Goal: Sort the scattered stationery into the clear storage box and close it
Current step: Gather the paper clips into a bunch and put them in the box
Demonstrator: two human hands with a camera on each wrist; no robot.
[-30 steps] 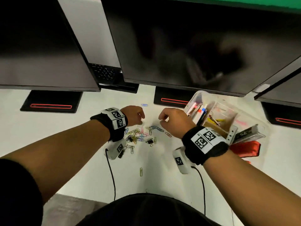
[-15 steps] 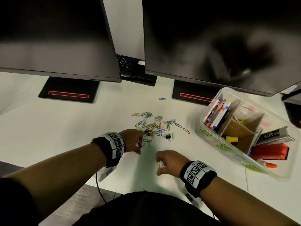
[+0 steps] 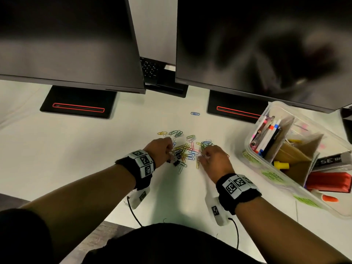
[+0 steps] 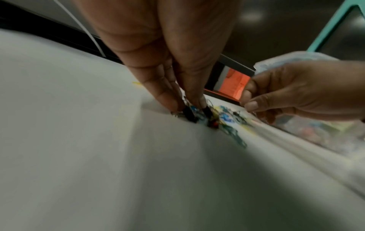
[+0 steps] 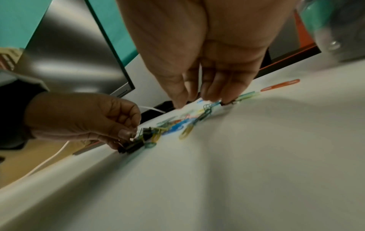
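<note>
Your left hand (image 3: 161, 150) sits at the left edge of the paper clip pile (image 3: 187, 149) — fingers bunched, tips pinching small black binder clips (image 5: 131, 146) against the white desk (image 3: 76, 159). Your right hand (image 3: 213, 160) is at the pile's right edge, fingers pointing down onto the clips; whether they grip one, you cannot tell. The clear storage box (image 3: 253, 159) stands open, right of the pile, pens (image 3: 266, 137) inside. One blue clip (image 3: 195, 113) lies behind the pile.

Both hands are working at the paper clips (image 3: 185, 149) on the white desk (image 3: 76, 149): left hand (image 3: 161, 150) at one edge, right hand (image 3: 213, 161) at the other. The clear storage box (image 3: 253, 159) is sitting open just beside them.
</note>
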